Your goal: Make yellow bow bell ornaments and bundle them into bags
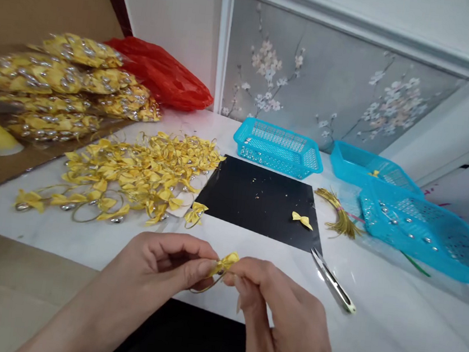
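Note:
Between my hands, just over the table's front edge, is a small yellow ribbon bow (230, 259) with a thin gold cord (207, 287) looping below it. My left hand (173, 270) pinches the bow's left side between thumb and forefinger. At its right side, my right hand (275, 299) is closed with thumb and fingertip together on the cord close to the bow; the exact grip is partly hidden. A single yellow bow (302, 220) lies on the black mat (257, 195) beyond. Silver thread snips (334, 283) rest on the table to the right of my right hand.
A pile of yellow bows with cords and silver bells (133, 173) covers the left. Bagged bows (59, 82) and a red plastic bag (161, 74) stand behind. Blue baskets (280, 126), (445, 222) line the back and right, beside a bundle of gold cords (338, 213).

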